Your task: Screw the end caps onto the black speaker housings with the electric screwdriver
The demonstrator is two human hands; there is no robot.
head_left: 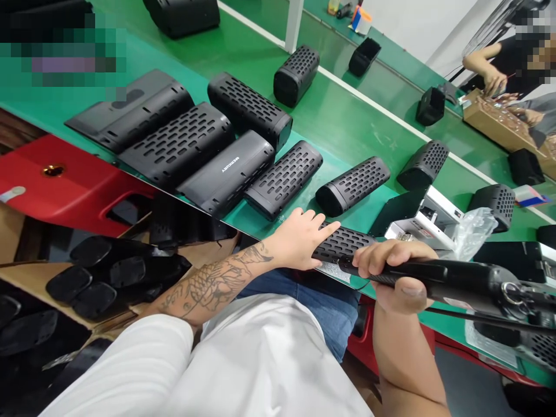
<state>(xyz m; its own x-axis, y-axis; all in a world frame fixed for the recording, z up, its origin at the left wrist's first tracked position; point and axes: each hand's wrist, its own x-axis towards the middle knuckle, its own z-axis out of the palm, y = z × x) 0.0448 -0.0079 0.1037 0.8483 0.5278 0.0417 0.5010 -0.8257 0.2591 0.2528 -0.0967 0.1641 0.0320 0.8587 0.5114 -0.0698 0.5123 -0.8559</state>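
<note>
My right hand [397, 272] is wrapped around a black electric screwdriver [460, 278], which lies nearly level with its tip pointing left. The tip meets the near side of a black slotted casing [354, 243] at the table edge. My left hand [302, 238] grips the left end of this casing, its index finger stretched across the slots and its thumb on the near side. Just beyond my left hand lie another slotted casing [354, 184] and one more slotted casing [284, 178]. The fastening spot under the screwdriver tip is too small to make out.
Several black casings stand on the green table [339, 130], one a lettered casing [228, 174]. A white-and-black device [428, 217] and clear plastic wrap [475, 229] are at right. Below left are a red stool [65, 179] and boxed black parts [93, 272]. Another person's hand [495, 80] is over a carton.
</note>
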